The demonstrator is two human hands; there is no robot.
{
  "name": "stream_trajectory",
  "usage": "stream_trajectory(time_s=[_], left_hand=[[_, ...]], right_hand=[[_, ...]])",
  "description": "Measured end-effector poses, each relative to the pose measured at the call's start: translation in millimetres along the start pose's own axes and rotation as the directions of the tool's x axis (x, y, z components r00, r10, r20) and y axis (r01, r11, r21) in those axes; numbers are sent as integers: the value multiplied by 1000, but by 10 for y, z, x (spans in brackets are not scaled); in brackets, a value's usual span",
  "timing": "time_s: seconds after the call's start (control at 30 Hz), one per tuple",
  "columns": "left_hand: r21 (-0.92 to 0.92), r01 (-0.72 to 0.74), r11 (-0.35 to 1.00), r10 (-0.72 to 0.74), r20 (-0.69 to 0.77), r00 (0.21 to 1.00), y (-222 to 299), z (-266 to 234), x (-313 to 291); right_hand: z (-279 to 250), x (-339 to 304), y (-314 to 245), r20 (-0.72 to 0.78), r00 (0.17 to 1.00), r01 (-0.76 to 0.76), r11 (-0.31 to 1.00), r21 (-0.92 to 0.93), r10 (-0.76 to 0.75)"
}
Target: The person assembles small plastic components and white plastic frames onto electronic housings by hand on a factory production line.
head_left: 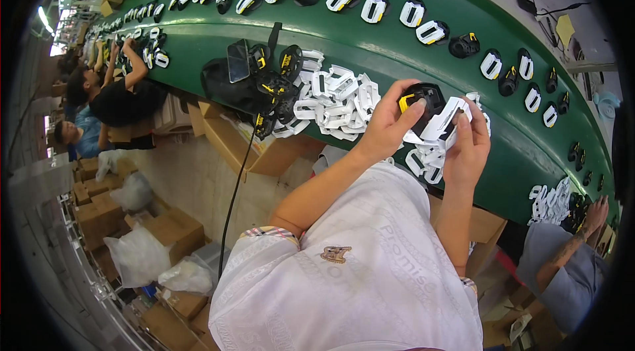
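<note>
Above the near edge of the green bench, my left hand (386,127) is closed on a black plastic housing (430,94) with a yellow part at its left side. My right hand (468,152) grips a white plastic frame (442,127), which is tilted and meets the right side of the housing. Whether the two are joined cannot be made out. A heap of similar white frames (340,96) lies left of my hands, with more under them. Beyond that heap, several black and yellow housings (276,89) are bunched together.
A phone (238,62) leans on a black bag (221,86) on the green bench (192,70). Several white-fronted black units (376,8) line its far side. A cardboard box (228,142) and hanging cable (231,199) are at left. Co-workers sit at left and right, one in grey (562,271).
</note>
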State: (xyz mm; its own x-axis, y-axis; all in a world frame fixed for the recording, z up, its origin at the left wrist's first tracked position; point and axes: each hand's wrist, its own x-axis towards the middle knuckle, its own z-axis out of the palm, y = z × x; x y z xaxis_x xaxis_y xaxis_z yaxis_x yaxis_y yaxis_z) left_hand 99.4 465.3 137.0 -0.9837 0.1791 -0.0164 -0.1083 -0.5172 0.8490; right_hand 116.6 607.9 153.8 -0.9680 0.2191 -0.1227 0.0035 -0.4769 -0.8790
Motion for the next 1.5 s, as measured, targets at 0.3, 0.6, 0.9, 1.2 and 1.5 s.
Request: stream_trajectory(time_s=[0.3,0.6,0.9,1.2,1.5], left_hand=[[384,-7,923,-36,105,994,126,33,-5],[520,-42,853,-58,175,983,276,143,-19],[568,-166,806,72,184,980,153,128,-35],[599,-62,798,-72,197,978,211,157,-35],[544,-30,839,-99,207,973,195,226,-39]], right_hand=[[40,16,-260,114,993,-8,985,-170,28],[-43,28,-210,234,968,201,840,-504,-91],[-81,108,-405,253,957,-31,917,-397,142],[-153,-13,-258,282,959,156,895,-418,-35],[-172,13,-220,197,980,52,932,-358,21]])
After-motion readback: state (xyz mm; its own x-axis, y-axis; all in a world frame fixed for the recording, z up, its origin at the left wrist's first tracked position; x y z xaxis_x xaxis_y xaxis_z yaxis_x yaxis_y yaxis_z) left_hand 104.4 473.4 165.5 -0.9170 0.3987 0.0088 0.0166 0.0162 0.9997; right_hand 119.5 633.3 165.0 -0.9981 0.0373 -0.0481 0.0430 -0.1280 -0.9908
